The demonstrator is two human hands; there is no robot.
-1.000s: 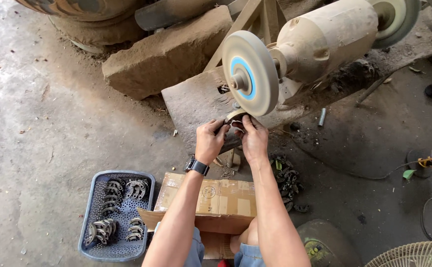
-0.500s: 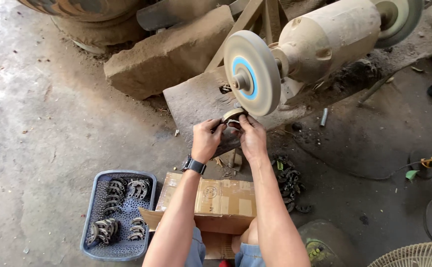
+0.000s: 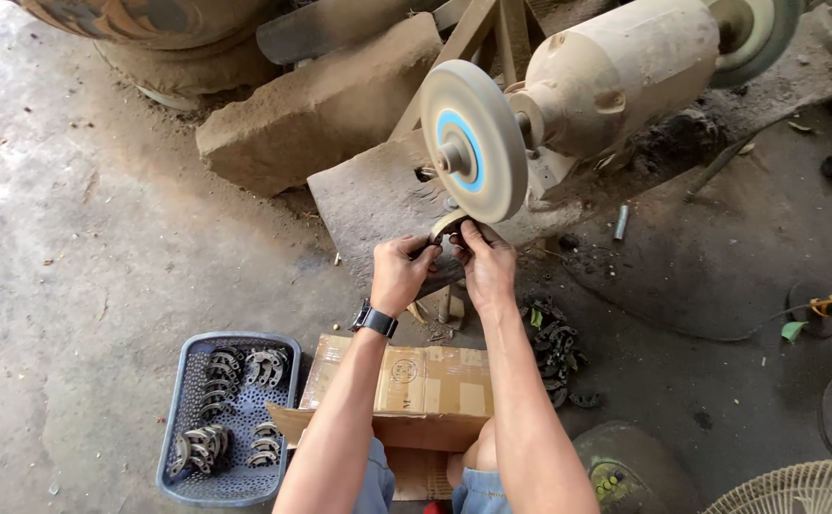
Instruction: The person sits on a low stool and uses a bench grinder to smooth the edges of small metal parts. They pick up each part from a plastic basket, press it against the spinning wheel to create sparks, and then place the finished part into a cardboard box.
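My left hand (image 3: 403, 271) and my right hand (image 3: 485, 265) together grip a small curved metal piece (image 3: 446, 227) and hold it up against the lower rim of a dusty buffing wheel (image 3: 473, 141) with a blue centre. The wheel sits on the shaft of a large dust-coated motor (image 3: 616, 71). A dark watch (image 3: 375, 320) is on my left wrist. Most of the metal piece is hidden by my fingers.
A blue plastic basket (image 3: 180, 419) at the lower left holds several curved metal parts. A cardboard box (image 3: 406, 385) lies over my knees. More dark parts (image 3: 554, 345) are piled on the concrete floor to the right. A stone block (image 3: 316, 105) lies behind, and a fan grille (image 3: 797, 490) shows at bottom right.
Both hands have stayed at the wheel's lower rim with the piece. The view has shifted slightly; the piece seems turned a little in my fingers.
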